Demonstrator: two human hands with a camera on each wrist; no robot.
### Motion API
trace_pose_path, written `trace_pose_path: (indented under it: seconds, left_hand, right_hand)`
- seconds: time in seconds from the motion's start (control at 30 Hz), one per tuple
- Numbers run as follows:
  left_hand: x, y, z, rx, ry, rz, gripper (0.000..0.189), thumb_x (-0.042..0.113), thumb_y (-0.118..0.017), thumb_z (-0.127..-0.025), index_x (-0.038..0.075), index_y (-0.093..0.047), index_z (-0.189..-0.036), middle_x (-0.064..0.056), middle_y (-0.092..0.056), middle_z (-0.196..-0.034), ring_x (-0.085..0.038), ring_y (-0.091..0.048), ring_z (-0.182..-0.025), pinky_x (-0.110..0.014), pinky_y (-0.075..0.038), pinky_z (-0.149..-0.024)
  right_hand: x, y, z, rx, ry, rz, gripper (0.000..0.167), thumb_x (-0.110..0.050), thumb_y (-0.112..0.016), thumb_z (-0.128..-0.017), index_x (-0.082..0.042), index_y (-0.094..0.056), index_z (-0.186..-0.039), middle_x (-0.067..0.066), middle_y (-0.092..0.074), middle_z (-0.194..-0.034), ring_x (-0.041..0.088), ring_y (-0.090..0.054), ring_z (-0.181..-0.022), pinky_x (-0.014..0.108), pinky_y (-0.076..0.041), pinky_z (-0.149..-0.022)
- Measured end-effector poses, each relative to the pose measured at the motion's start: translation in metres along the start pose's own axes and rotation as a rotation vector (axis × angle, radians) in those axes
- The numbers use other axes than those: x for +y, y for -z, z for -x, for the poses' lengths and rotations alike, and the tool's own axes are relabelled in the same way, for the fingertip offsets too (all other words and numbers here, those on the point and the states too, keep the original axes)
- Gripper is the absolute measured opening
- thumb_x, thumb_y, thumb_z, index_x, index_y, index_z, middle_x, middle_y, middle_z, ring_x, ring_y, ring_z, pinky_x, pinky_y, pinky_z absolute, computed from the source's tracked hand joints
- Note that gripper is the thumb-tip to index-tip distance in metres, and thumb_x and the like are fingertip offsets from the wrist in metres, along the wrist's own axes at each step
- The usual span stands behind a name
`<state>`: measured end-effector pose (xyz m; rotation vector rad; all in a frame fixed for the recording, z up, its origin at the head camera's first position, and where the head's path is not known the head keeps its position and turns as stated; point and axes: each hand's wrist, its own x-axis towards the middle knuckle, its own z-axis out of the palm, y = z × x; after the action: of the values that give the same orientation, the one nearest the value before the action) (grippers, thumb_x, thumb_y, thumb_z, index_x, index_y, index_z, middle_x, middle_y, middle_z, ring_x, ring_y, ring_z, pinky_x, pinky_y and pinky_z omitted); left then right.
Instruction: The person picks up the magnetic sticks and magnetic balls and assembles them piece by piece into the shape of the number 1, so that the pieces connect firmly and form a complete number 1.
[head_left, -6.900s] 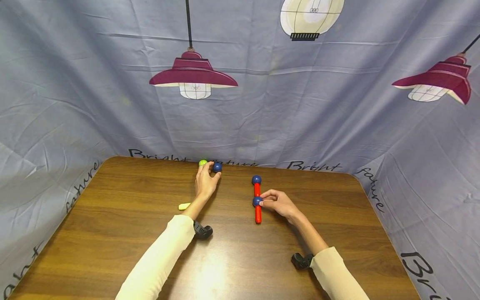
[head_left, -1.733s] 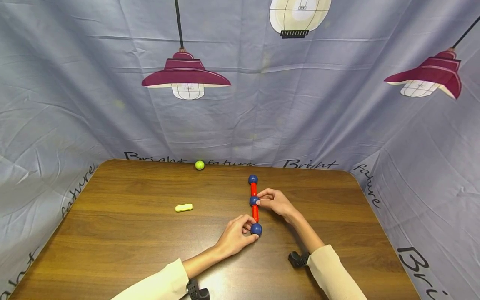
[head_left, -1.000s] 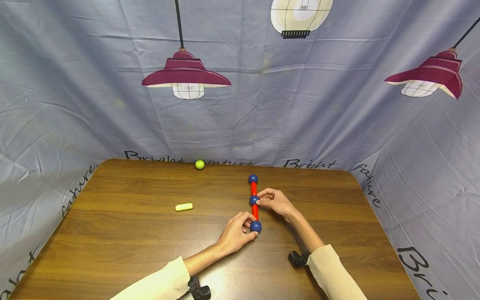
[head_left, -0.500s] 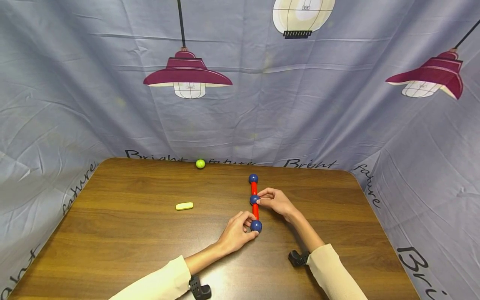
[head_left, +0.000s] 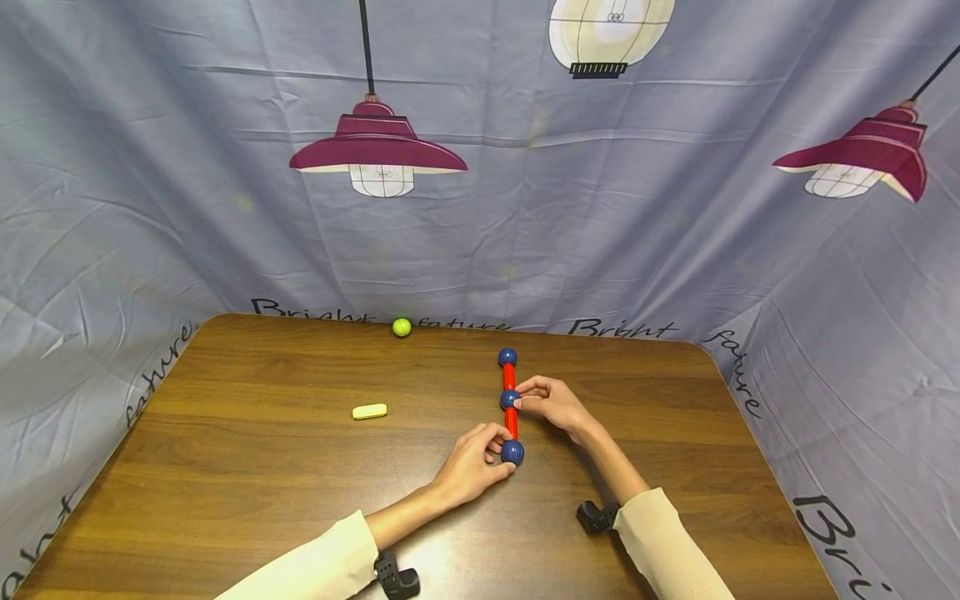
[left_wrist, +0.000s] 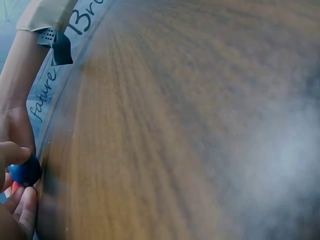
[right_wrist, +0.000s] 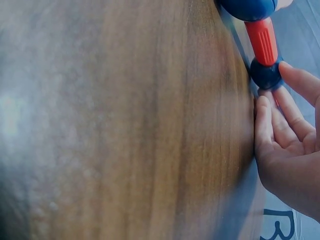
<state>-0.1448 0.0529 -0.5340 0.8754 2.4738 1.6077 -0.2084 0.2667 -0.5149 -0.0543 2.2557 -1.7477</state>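
Note:
In the head view, three blue balls and two red rods form a straight line on the table. The near ball [head_left: 513, 452] sits at the end of the near red rod [head_left: 512, 425], pinched between the thumb and fingers of my left hand [head_left: 467, 472]. My right hand [head_left: 557, 407] pinches the middle ball [head_left: 509, 400] from the right. Beyond it, the far red rod [head_left: 509, 377] leads to the far ball [head_left: 507, 357], which neither hand touches. The right wrist view shows the ridged red rod [right_wrist: 263, 42] between two balls. Fingers partly cover the blue ball [left_wrist: 25, 171] in the left wrist view.
A short yellow rod [head_left: 370, 412] lies left of the line. At the table's back edge rests a yellow-green ball [head_left: 402, 327]. A printed curtain [head_left: 480, 208] surrounds the wooden table [head_left: 262, 467] at the back and sides.
My left hand has brought a blue ball from beside the yellow-green ball to the near red rod's end, then slid it slightly away from me against the rod. My right hand has kept its hold.

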Motion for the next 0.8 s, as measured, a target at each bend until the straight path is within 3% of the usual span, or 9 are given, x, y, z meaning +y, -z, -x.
trace_pose_path:
  seconds: [0.17, 0.33, 0.6, 0.8]
  left_hand:
    - [0.0, 0.012, 0.001, -0.016, 0.008, 0.015, 0.035, 0.002, -0.08, -0.081, 0.001, -0.063, -0.112, -0.008, -0.064, -0.103, -0.022, -0.064, -0.092, -0.028, -0.056, -0.079]
    - [-0.004, 0.033, 0.002, 0.025, -0.004, -0.026, 0.037, 0.0, -0.079, -0.081, -0.003, -0.062, -0.113, -0.014, -0.065, -0.103, -0.026, -0.065, -0.092, -0.032, -0.057, -0.08]
    - [-0.014, 0.081, 0.004, 0.163, 0.012, -0.099, 0.035, -0.001, -0.079, -0.083, -0.003, -0.063, -0.114, -0.018, -0.065, -0.11, -0.03, -0.065, -0.097, -0.04, -0.056, -0.082]
    - [-0.024, 0.122, 0.011, 0.22, 0.058, -0.151, 0.037, 0.002, -0.078, -0.084, -0.003, -0.063, -0.118, -0.019, -0.065, -0.114, -0.034, -0.063, -0.104, -0.045, -0.054, -0.086]
  right_hand:
    - [0.0, 0.0, -0.001, 0.0, -0.003, 0.007, 0.032, -0.01, -0.075, -0.088, 0.004, -0.065, -0.115, 0.013, -0.072, -0.106, 0.021, -0.066, -0.099, 0.033, -0.053, -0.084]
    - [0.0, 0.0, -0.001, 0.002, -0.007, 0.016, 0.031, -0.01, -0.075, -0.088, 0.004, -0.065, -0.114, 0.014, -0.072, -0.106, 0.022, -0.066, -0.098, 0.034, -0.053, -0.084]
    - [0.0, 0.0, -0.001, 0.01, -0.025, 0.035, 0.028, -0.01, -0.076, -0.088, 0.002, -0.067, -0.111, 0.011, -0.072, -0.103, 0.02, -0.066, -0.095, 0.03, -0.052, -0.08]
    - [0.001, 0.0, -0.001, 0.002, -0.019, 0.027, 0.028, -0.01, -0.075, -0.088, 0.003, -0.067, -0.111, 0.011, -0.073, -0.103, 0.02, -0.066, -0.095, 0.03, -0.052, -0.08]
